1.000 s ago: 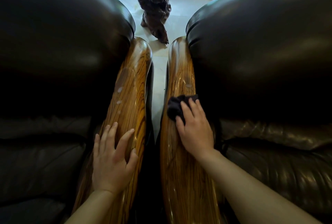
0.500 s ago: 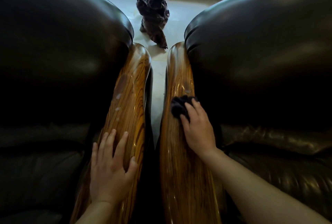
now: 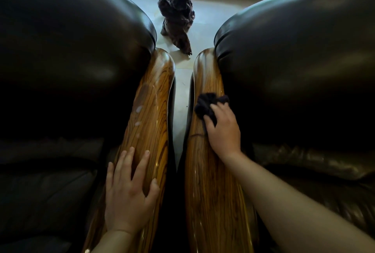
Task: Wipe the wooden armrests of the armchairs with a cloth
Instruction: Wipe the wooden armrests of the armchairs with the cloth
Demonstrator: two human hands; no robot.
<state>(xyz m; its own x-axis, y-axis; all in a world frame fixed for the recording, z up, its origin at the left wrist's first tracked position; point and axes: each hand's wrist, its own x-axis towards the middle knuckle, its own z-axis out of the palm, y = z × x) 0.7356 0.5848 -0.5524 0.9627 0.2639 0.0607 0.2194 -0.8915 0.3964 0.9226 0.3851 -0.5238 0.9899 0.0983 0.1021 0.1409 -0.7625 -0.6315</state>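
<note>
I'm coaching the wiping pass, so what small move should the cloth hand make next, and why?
Probably push the dark cloth forward along the right armrest. The right hand presses it about midway, and bare wood runs ahead to the rounded end. The left hand only rests flat on the left armrest, whose pale spots wait.

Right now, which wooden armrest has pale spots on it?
The left armrest, under the bare left hand; the right armrest shows none.
</note>
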